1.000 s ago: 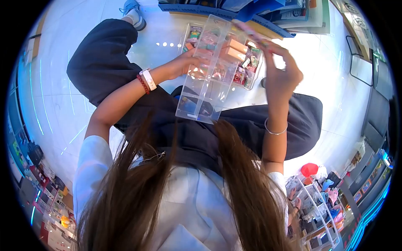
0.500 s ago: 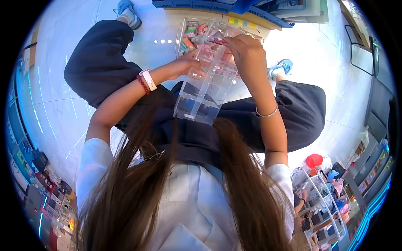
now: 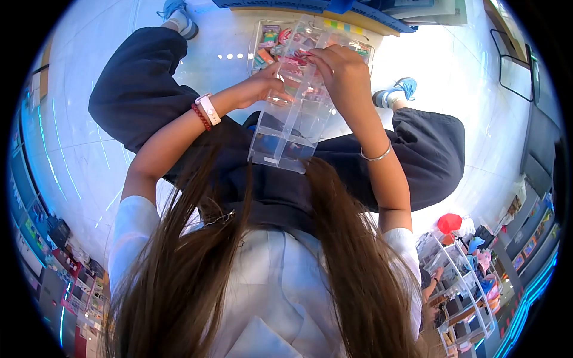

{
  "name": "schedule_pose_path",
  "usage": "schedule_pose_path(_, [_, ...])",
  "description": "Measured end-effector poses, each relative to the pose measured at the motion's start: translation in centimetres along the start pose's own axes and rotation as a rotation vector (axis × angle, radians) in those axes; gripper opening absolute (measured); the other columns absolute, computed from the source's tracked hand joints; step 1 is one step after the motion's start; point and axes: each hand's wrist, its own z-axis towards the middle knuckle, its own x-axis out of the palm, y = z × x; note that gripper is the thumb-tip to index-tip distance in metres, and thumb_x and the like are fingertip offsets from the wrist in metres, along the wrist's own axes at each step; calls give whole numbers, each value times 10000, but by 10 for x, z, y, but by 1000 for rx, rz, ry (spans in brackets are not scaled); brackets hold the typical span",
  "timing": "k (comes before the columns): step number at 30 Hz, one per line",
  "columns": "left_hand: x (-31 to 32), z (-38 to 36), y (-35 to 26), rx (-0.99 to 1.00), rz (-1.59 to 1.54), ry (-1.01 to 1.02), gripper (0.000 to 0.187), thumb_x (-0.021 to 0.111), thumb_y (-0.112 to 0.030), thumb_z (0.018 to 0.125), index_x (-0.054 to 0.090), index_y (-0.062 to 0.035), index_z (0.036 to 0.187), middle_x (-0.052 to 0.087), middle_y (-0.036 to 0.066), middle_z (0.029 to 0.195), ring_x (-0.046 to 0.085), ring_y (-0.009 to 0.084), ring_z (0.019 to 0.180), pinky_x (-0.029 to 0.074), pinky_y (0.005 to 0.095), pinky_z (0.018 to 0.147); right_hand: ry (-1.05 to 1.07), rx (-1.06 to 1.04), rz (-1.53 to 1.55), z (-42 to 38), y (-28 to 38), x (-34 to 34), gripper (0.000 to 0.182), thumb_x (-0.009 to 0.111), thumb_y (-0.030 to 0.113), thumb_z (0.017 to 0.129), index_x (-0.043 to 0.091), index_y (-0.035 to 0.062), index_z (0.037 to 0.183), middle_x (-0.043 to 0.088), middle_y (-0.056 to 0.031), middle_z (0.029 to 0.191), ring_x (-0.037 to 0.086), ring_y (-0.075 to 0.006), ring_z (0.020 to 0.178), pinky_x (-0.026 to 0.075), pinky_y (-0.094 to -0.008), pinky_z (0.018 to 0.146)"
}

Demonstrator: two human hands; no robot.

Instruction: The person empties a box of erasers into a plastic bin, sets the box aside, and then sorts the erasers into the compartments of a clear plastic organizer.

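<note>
A clear plastic organizer box (image 3: 292, 128) with several compartments is held over my lap. My left hand (image 3: 262, 86) grips its left edge from below. My right hand (image 3: 340, 74) rests on top of its far compartments, fingers curled over small pink and red items (image 3: 296, 64). Whether the right fingers pinch one of them is hidden. The near compartments look empty.
A second clear tray (image 3: 267, 43) of small colourful items lies on the floor beyond the box, against a blue-edged shelf base (image 3: 310, 7). My legs in dark trousers spread to both sides. White wire racks (image 3: 459, 286) with goods stand at lower right.
One second ago my right hand was raised to the right holding a small pinkish item; it has come down onto the box's far compartments. The box stayed in my left hand.
</note>
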Motion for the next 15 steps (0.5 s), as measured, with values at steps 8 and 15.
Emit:
schedule_pose_path(8, [-1, 3, 7, 34, 78, -6, 671, 478, -7, 776, 268, -142, 1398, 499, 128, 1277, 581, 260, 1082, 465, 396, 933, -12, -31, -75, -4, -10, 15, 104, 680, 101, 730, 676, 40, 815, 621, -82, 735, 581, -271, 680, 458, -356, 658])
schedule_pose_path(15, [-7, 1, 9, 36, 31, -12, 666, 463, 2, 779, 272, -138, 1402, 514, 126, 1255, 585, 251, 1077, 469, 375, 930, -42, 43, -61, -2, -10, 26, 161, 702, 109, 720, 666, 47, 864, 629, -99, 788, 588, -274, 758, 462, -377, 676])
